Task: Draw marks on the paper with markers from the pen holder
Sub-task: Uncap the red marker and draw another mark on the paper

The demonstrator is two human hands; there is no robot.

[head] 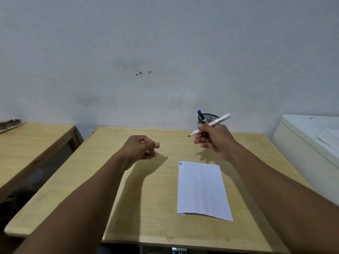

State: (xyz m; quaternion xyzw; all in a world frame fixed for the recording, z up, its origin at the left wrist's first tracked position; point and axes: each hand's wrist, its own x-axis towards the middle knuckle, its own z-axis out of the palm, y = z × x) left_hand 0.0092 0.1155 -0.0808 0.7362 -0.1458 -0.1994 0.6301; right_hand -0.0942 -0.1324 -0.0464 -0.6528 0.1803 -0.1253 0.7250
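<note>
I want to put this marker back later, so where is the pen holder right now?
In the head view the pen holder stands at the table's far edge by the wall, right of centre, just behind the right hand.

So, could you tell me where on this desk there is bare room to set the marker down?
Bare wood lies left of the paper, under the left hand. It's crowded at the back right, where the right hand holds the marker before the pen holder.

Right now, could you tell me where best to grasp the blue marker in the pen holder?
Pinch the blue marker by its capped top, coming from above: only that end clears the mesh pen holder, leaning left, beside the right hand.
</note>
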